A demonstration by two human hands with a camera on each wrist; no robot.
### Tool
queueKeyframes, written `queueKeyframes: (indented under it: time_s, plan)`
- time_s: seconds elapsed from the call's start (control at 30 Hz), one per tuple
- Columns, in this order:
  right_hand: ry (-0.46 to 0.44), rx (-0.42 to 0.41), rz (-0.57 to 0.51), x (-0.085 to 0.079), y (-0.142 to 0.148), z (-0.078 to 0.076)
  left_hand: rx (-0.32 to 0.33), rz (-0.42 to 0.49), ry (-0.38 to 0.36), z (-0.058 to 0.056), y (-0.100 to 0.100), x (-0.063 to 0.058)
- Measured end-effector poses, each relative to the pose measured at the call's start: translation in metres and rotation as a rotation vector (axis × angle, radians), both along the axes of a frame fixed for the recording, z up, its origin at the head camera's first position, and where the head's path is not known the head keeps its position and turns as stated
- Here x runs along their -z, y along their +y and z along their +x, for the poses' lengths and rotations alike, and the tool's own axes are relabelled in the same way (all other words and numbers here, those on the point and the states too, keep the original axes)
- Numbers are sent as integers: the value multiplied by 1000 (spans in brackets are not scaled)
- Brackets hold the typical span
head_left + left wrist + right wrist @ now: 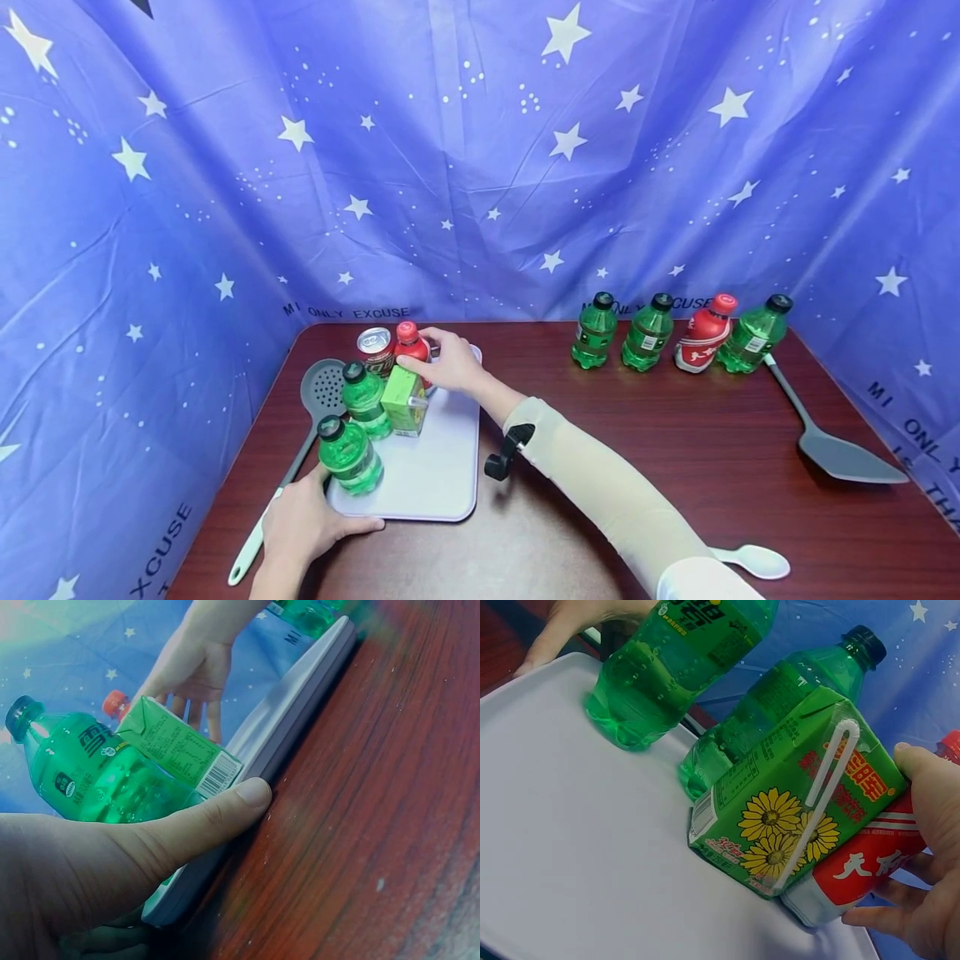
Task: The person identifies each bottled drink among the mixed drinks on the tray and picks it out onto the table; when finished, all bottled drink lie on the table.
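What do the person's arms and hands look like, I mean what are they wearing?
Both hands are bare, with no gloves or rings visible. The right arm wears a snug cream sleeve from wrist to past the elbow, with a white cuff at its upper end. A small black clamp-like mount sits at the right wrist. The left hand and its wrist show no sleeve.

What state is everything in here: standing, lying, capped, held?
Tray: flat on the table, left hand grips its near edge.
Red bottle: upright, capped, gripped by right hand.
Juice carton: upright, straw attached.
Can: upright.
Two green bottles on tray: upright, capped.
Four bottles at back: upright, capped.
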State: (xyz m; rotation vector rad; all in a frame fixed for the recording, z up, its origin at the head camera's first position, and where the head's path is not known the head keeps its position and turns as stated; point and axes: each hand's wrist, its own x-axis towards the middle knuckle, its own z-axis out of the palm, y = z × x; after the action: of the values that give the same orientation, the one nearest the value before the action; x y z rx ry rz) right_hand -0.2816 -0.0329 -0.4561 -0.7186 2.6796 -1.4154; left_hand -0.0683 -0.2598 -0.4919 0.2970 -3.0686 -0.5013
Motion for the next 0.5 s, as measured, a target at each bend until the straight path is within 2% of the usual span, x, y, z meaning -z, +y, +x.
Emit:
queueKeyframes:
  time_s: [0.27,0.5]
  plan:
    - [41,51,33,-3,5,-1,4,3,0,-1,1,1]
    - [73,77,-31,-10,20,-5,1,3,2,0,0,0]
